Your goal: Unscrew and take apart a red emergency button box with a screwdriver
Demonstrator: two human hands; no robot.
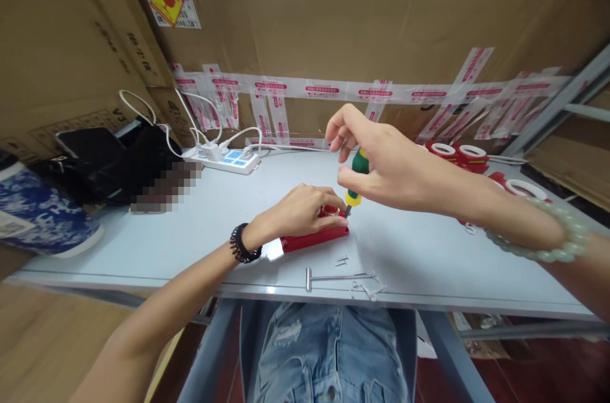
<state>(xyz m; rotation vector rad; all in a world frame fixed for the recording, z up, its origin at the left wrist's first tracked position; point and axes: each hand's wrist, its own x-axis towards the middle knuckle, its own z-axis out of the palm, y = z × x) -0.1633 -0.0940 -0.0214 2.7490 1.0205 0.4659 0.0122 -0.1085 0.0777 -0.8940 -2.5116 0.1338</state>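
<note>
My left hand (309,209) presses a red plastic piece (314,239) down on the table, fingers over its top and right end. A round opening shows under the fingers; the rest of the top is hidden. My right hand (369,155) is closed round the green and yellow handle of a screwdriver (359,164), some fingers lifted loosely. The screwdriver stands nearly upright, its tip at the piece's right end, beside my left fingertips. Nearer the table's front edge lie small screws (342,260), a metal T-handle rod (333,277) and small crumpled clear scraps (372,290).
Red pieces with white rings (469,154) stand at the back right, partly behind my right arm. A white power strip (229,160) with plugged cables sits at the back left, near a black bag (105,161) and a blue-and-white patterned container (42,212). Taped cardboard (305,21) walls the back.
</note>
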